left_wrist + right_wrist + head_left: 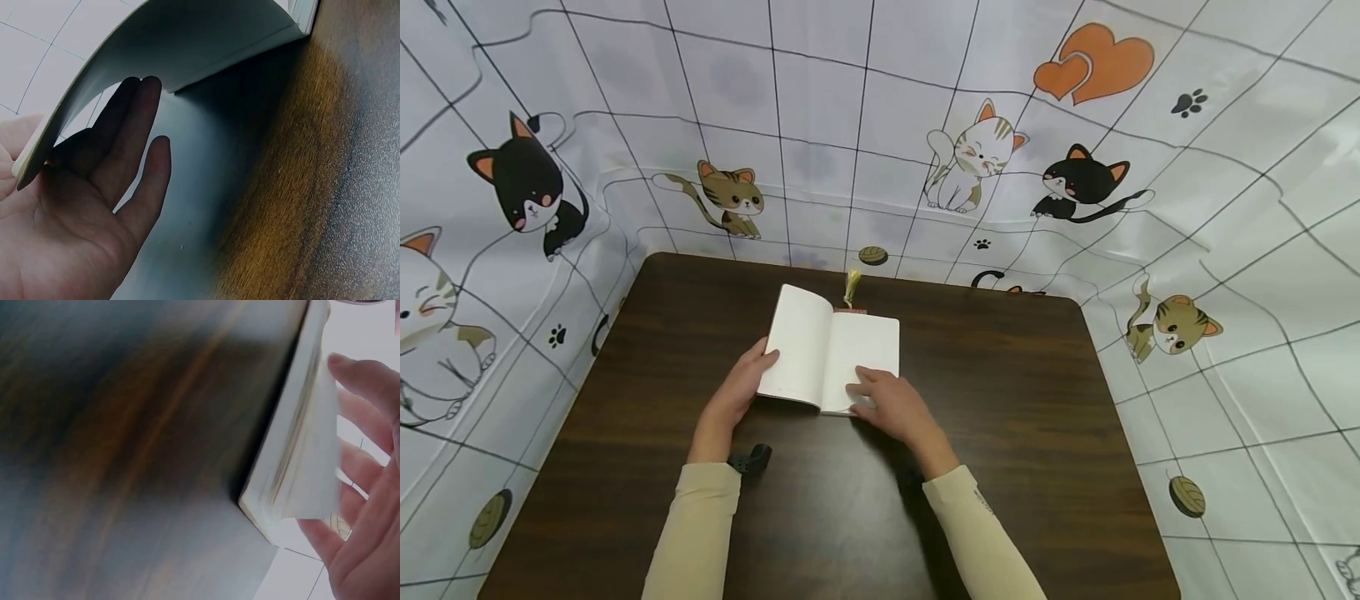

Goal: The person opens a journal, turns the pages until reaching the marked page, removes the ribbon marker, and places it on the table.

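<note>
An open notebook (pixel 867 342) with blank white pages lies at the middle of the table. My left hand (pixel 741 382) grips its left side at the outer edge, thumb on the page. In the left wrist view, the fingers (pixel 147 115) spread beneath the raised cover (pixel 206 37), which is lifted off the table and bowed. My right hand (pixel 895 406) rests over the lower part of the right page with its fingers spread. From the right wrist, the page edges (pixel 306 444) appear fanned near the thumb and fingers.
A yellow tassel (pixel 852 286) and a brownish strip (pixel 850 311) stick out from the notebook's top edge. The dark wooden table (pixel 1000 417) extends around it. A white curtain (pixel 820 108) with cat drawings hangs behind and at both sides. A black band (pixel 751 460) circles the left wrist.
</note>
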Tool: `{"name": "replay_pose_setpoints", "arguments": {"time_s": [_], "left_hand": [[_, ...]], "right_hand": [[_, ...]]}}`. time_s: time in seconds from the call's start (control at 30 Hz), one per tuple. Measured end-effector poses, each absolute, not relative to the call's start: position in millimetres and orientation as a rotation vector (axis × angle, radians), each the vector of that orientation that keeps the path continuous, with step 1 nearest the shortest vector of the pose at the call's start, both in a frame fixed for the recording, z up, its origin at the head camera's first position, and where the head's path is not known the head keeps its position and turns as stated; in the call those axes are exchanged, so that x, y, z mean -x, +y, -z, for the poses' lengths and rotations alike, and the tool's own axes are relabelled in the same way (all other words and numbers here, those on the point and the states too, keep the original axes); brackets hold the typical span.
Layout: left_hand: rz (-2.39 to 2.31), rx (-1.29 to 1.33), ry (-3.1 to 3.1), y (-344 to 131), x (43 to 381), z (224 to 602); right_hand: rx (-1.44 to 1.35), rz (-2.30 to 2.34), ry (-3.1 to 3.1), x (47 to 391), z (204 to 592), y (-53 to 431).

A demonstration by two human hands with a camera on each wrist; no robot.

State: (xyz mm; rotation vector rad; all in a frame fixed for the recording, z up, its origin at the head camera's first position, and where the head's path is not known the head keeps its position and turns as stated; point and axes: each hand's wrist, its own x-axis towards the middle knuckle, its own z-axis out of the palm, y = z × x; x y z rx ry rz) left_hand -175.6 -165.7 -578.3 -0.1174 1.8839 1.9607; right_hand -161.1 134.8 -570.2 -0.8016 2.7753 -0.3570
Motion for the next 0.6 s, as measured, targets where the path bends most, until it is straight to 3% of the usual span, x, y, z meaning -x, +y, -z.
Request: {"name": "replay_pose_setpoints", "arguments": {"time_s": [0.6], "left_hand": [[-1.943, 0.129, 1.938, -160.9, 172.8, 574.7]], "right_hand": [[0.891, 0.172, 2.965, 146.0, 574.7, 138.4]]}}
